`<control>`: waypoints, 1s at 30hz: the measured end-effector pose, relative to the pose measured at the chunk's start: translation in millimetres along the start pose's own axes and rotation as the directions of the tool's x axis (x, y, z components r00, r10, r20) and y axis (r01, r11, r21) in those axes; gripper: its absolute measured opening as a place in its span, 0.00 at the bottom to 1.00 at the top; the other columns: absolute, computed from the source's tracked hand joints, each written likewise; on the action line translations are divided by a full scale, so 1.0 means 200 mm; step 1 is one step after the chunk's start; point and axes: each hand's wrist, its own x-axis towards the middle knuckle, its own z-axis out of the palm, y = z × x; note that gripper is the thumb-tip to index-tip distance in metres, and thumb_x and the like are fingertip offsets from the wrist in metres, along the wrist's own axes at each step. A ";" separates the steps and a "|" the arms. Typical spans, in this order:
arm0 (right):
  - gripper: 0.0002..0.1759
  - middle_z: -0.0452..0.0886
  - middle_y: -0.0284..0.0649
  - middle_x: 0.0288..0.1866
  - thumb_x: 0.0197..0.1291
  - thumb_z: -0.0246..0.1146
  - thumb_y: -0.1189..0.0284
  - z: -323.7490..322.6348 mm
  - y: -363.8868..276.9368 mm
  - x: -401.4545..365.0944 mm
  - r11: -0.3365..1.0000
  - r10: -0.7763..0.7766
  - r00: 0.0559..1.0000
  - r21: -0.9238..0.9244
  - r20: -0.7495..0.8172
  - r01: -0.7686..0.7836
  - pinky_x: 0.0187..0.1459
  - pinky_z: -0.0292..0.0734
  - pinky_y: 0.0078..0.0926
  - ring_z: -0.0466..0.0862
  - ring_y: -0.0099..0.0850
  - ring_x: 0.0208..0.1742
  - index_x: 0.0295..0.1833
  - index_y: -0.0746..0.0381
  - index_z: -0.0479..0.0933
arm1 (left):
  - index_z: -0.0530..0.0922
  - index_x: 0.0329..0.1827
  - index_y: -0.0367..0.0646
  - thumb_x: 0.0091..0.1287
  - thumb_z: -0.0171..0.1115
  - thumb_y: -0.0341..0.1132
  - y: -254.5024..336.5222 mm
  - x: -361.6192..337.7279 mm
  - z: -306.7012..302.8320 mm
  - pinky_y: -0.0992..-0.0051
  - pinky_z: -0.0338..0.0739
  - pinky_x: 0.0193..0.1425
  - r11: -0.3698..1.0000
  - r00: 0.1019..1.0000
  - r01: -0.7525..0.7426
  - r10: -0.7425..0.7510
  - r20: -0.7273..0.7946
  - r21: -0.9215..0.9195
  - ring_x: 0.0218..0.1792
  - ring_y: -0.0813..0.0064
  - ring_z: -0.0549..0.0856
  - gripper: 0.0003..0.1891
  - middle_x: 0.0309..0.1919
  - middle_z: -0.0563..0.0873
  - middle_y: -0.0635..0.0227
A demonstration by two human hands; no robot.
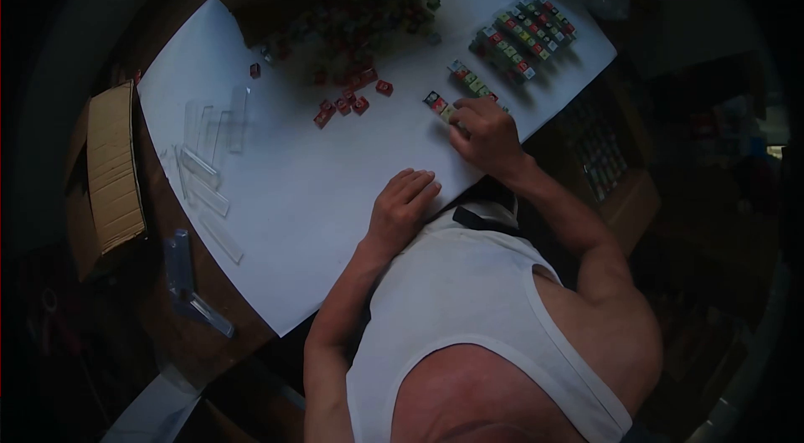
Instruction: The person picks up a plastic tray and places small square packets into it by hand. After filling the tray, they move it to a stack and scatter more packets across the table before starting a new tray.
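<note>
Right box point(634, 204): cardboard, set beyond the right edge of the white sheet point(285, 217), half in shadow; filled with rows of small coloured pieces point(603, 154), too dim to count.
Left box point(115, 167): cardboard, just beside the sheet's left edge; ribbed brown side turned to the camera, inside hidden.
Clear cases point(205, 168): long and narrow, lying at odd angles on the left of the sheet, some overlapping.
Outer cases point(178, 263): also clear, lying on the brown table point(151, 305) near the sheet's lower left edge.
Pile point(360, 28): loose, dark red and green, heaped at the far middle of the sheet, partly lost in shadow.
Red pieces point(344, 101): strewn at the near side of the pile, some touching.
Block point(532, 37): several rows side by side on the right of the sheet, with red, white and green faces up.
Middle row point(471, 79): between block and near row, lower end partly behind the knuckles.
Near row point(435, 101): short, on the sheet, at the right fingertips, partly covered by them.
Right hand point(486, 137): fingers bent, thumb and forefinger touching the near row; pinching or merely pressing, cannot tell.
Right arm: bent at the elbow, forearm slanting inward over the sheet's edge.
Left hand point(404, 207): released, palm down on the sheet's near edge, fingers together, well apart from the near row.
Left arm: bent, forearm rising alongside the white vest point(469, 292).
</note>
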 end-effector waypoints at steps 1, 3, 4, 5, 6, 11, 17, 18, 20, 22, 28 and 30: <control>0.08 0.89 0.46 0.47 0.51 0.73 0.77 -0.03 0.04 0.01 1.000 0.002 1.000 -0.001 0.004 -0.002 0.49 0.86 0.40 0.89 0.45 0.47 0.38 0.64 0.84 | 0.87 0.50 0.38 0.61 0.69 0.22 0.00 0.00 0.00 0.53 0.82 0.71 1.000 1.000 0.008 -0.008 -0.014 -0.010 0.58 0.55 0.89 0.14 0.54 0.90 0.55; 0.09 0.89 0.47 0.50 0.52 0.74 0.76 -0.06 0.14 0.05 0.993 0.065 0.998 -0.099 -0.026 -0.068 0.52 0.85 0.41 0.89 0.46 0.50 0.40 0.64 0.85 | 0.87 0.50 0.38 0.60 0.69 0.22 0.01 0.01 0.00 0.54 0.82 0.70 1.000 1.000 0.016 -0.016 -0.025 -0.025 0.57 0.55 0.89 0.14 0.53 0.91 0.56; 0.09 0.89 0.47 0.50 0.52 0.74 0.76 -0.05 0.18 0.07 0.993 0.063 0.998 -0.100 -0.025 -0.065 0.52 0.85 0.41 0.89 0.46 0.50 0.40 0.64 0.85 | 0.87 0.50 0.38 0.60 0.69 0.21 0.01 0.01 0.00 0.54 0.83 0.69 0.999 0.999 0.021 -0.022 -0.030 -0.030 0.57 0.55 0.89 0.14 0.53 0.91 0.56; 0.10 0.88 0.48 0.51 0.52 0.75 0.75 -0.03 0.22 0.08 0.986 0.064 0.997 -0.149 -0.045 -0.070 0.53 0.84 0.41 0.88 0.46 0.51 0.40 0.64 0.84 | 0.87 0.50 0.38 0.59 0.69 0.21 0.01 0.01 0.00 0.54 0.83 0.69 0.999 0.999 0.028 -0.029 -0.034 -0.033 0.56 0.55 0.89 0.15 0.52 0.91 0.56; 0.11 0.87 0.48 0.52 0.52 0.75 0.74 -0.01 0.24 0.08 0.977 0.068 0.996 -0.196 -0.065 -0.079 0.54 0.83 0.42 0.86 0.47 0.51 0.40 0.63 0.83 | 0.87 0.50 0.38 0.59 0.69 0.21 0.01 0.00 0.00 0.54 0.83 0.69 0.999 0.999 0.031 -0.032 -0.033 -0.032 0.56 0.55 0.89 0.15 0.52 0.91 0.56; 0.12 0.87 0.51 0.56 0.55 0.74 0.76 -0.03 0.20 0.07 0.983 0.050 0.994 -0.170 -0.094 -0.066 0.56 0.84 0.41 0.87 0.48 0.56 0.45 0.64 0.84 | 0.87 0.49 0.37 0.58 0.70 0.20 0.01 0.01 0.00 0.54 0.83 0.68 0.997 0.998 0.056 -0.057 -0.033 -0.052 0.56 0.55 0.89 0.15 0.52 0.91 0.56; 0.14 0.86 0.54 0.61 0.61 0.66 0.84 0.16 0.03 -0.04 0.971 0.072 0.997 0.229 -0.024 -0.064 0.62 0.83 0.43 0.86 0.49 0.62 0.53 0.66 0.85 | 0.87 0.49 0.37 0.57 0.70 0.20 0.00 0.01 0.00 0.54 0.84 0.68 0.998 0.999 0.049 -0.049 -0.003 -0.039 0.56 0.55 0.89 0.15 0.52 0.90 0.57; 0.16 0.86 0.55 0.62 0.62 0.64 0.85 0.21 0.03 -0.06 0.962 0.077 0.997 0.265 -0.020 -0.069 0.64 0.83 0.44 0.86 0.50 0.64 0.55 0.67 0.84 | 0.87 0.49 0.37 0.57 0.70 0.20 0.00 0.01 0.00 0.54 0.84 0.68 0.998 0.999 0.041 -0.041 0.002 -0.041 0.56 0.55 0.89 0.15 0.52 0.90 0.57; 0.18 0.85 0.54 0.63 0.63 0.63 0.85 0.25 0.06 -0.05 0.961 0.101 0.993 0.263 -0.061 -0.082 0.65 0.82 0.44 0.85 0.51 0.65 0.57 0.66 0.84 | 0.87 0.49 0.37 0.57 0.70 0.19 -0.01 0.01 0.01 0.55 0.84 0.68 0.998 0.999 0.048 -0.048 -0.005 -0.041 0.57 0.56 0.89 0.16 0.52 0.90 0.58; 0.19 0.85 0.54 0.63 0.63 0.62 0.85 0.26 0.10 -0.04 0.960 0.136 0.985 0.261 -0.104 -0.105 0.66 0.81 0.44 0.85 0.51 0.66 0.59 0.66 0.83 | 0.88 0.49 0.37 0.56 0.70 0.19 -0.01 0.01 0.01 0.55 0.84 0.68 0.998 0.999 0.043 -0.044 -0.006 -0.036 0.57 0.56 0.89 0.16 0.52 0.90 0.58; 0.24 0.83 0.51 0.70 0.65 0.64 0.83 0.25 0.21 0.03 0.897 0.331 0.936 0.346 -0.117 -0.274 0.72 0.78 0.41 0.82 0.47 0.72 0.67 0.64 0.81 | 0.88 0.49 0.38 0.55 0.70 0.19 0.00 0.00 0.01 0.56 0.84 0.68 0.998 0.998 0.064 -0.064 0.009 -0.010 0.58 0.56 0.88 0.17 0.53 0.90 0.59; 0.24 0.84 0.52 0.67 0.62 0.64 0.83 0.25 0.23 0.06 0.871 0.382 0.909 0.393 -0.166 -0.294 0.70 0.79 0.42 0.84 0.51 0.68 0.65 0.64 0.81 | 0.88 0.49 0.38 0.55 0.70 0.18 0.00 0.00 0.01 0.56 0.84 0.68 0.998 0.998 0.068 -0.068 0.005 -0.003 0.58 0.57 0.88 0.17 0.54 0.90 0.59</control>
